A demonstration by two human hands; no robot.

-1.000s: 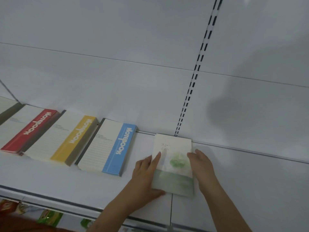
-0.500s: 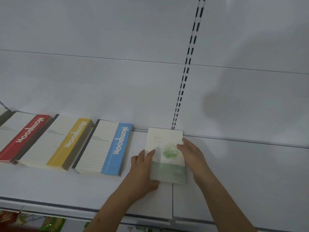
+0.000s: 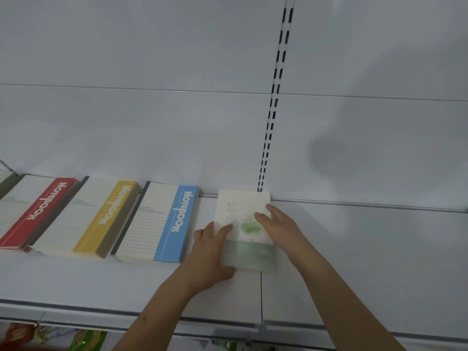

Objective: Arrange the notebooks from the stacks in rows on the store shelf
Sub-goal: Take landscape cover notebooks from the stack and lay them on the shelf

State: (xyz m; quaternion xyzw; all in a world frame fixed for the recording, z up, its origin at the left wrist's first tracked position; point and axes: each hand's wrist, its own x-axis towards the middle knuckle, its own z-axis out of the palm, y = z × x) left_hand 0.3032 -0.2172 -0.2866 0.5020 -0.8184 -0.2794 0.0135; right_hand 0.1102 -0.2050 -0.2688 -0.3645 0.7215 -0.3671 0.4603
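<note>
Three notebook stacks, red [image 3: 38,211], yellow [image 3: 101,216] and blue [image 3: 167,221], already lie in a row on the shelf [image 3: 101,282], and both hands, left [image 3: 211,252] and right [image 3: 278,224], hold the green notebook [image 3: 247,239] flat beside the blue one, with lots of room left.

Notebook [image 3: 244,224] on shelf [image 3: 354,262], right of notebook stacks [image 3: 101,219], back edge against rear panel [image 3: 152,122].
</note>
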